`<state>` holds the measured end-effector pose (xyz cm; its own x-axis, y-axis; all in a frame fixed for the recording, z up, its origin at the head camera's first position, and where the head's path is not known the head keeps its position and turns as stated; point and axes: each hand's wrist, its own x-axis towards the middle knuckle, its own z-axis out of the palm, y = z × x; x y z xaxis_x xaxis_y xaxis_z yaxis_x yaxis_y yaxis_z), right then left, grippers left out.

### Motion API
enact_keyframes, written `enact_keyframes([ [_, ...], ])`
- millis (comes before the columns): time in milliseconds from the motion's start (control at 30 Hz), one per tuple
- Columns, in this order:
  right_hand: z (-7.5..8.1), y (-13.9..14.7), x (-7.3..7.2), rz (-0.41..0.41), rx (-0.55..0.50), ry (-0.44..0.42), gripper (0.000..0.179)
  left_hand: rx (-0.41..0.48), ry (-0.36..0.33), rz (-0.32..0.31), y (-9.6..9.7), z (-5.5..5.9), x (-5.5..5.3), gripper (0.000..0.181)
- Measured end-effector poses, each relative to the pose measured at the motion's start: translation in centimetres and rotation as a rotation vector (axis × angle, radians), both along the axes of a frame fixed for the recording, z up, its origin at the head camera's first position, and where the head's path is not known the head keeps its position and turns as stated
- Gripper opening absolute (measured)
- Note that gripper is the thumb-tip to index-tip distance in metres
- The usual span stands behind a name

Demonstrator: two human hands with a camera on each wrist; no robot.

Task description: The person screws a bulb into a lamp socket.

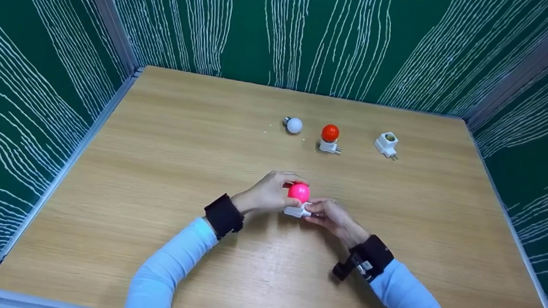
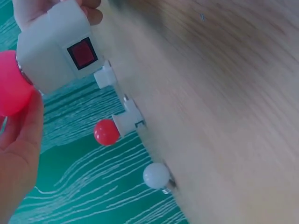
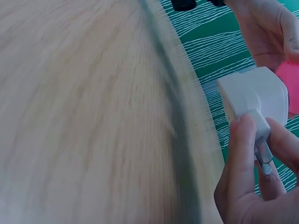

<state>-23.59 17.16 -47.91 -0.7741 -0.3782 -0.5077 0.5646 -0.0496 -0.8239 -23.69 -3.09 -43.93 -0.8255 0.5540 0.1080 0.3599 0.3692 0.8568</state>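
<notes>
A pink light bulb [image 1: 299, 192] sits in a white plug-in lamp socket [image 1: 294, 210] over the middle of the table. My left hand [image 1: 272, 191] holds the bulb, thumb on the near side and fingers round the far side. With thumb and fingers, my right hand [image 1: 334, 218] pinches the plug end of the socket [image 3: 254, 95], its metal pins showing between the fingers in the right wrist view. A dark red switch [image 2: 83, 53] shows on the socket's side in the left wrist view. The bulb's base is hidden inside the socket.
Farther back on the wooden table [image 1: 200, 122] lies a white bulb [image 1: 294, 125] on its side. Right of it stands a red bulb [image 1: 330, 132] in a white socket [image 1: 329, 147]. An unfilled white socket [image 1: 387, 144] lies farther right. Green walls [image 1: 247, 30] enclose the table's back and sides.
</notes>
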Motion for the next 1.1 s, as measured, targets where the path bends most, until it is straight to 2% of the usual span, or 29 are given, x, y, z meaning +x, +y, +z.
enact_keyframes([
  [133,-0.1,-0.1,0.3,-0.038,-0.029,0.001,0.012,-0.078,0.097,0.049,0.4,0.2,0.3,0.047],
  [267,0.0,-0.4,0.5,-0.089,-0.051,0.024,0.011,-0.123,0.223,0.142,0.9,0.2,0.7,0.049],
  [400,0.0,-0.7,0.5,-0.132,-0.060,0.048,0.010,-0.119,0.271,0.240,1.2,0.0,0.9,0.052],
  [500,0.1,-0.8,0.6,-0.140,-0.057,0.057,0.009,-0.116,0.284,0.280,1.3,0.0,1.0,0.051],
  [733,0.3,-0.7,0.3,-0.118,0.007,0.045,0.012,-0.115,0.291,0.267,1.2,-0.2,1.0,0.052],
  [1100,0.4,-0.4,-0.2,-0.042,0.051,0.047,0.013,-0.090,0.223,0.201,0.8,-0.1,0.9,0.048],
])
